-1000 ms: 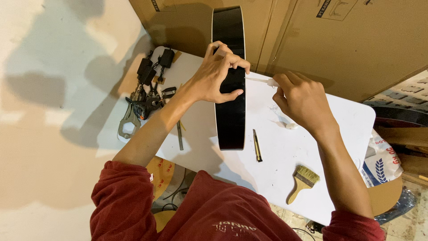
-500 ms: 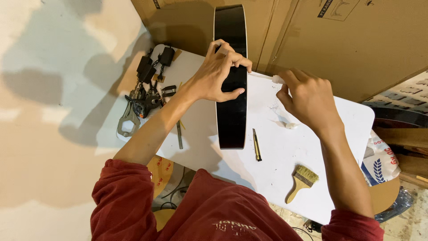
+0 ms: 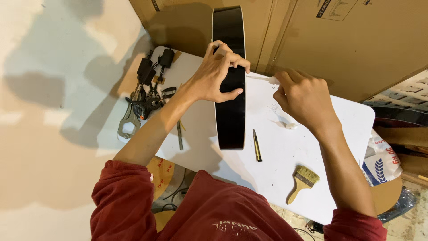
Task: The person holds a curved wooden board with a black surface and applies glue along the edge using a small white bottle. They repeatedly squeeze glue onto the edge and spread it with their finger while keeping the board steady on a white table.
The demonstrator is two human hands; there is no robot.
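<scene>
A glossy black guitar body (image 3: 229, 89) stands on edge near the white table's (image 3: 347, 120) far edge. The left hand (image 3: 216, 76) wraps its curved side; the right hand (image 3: 303, 96) pinches what may be a white strip (image 3: 263, 78) beside it, slightly nearer than before. A slim knife (image 3: 257, 146) and bristle brush (image 3: 303, 182) lie toward the near edge.

1 head-worn camera looks steeply down, fairly close, at the white table (image 3: 312, 134).
</scene>
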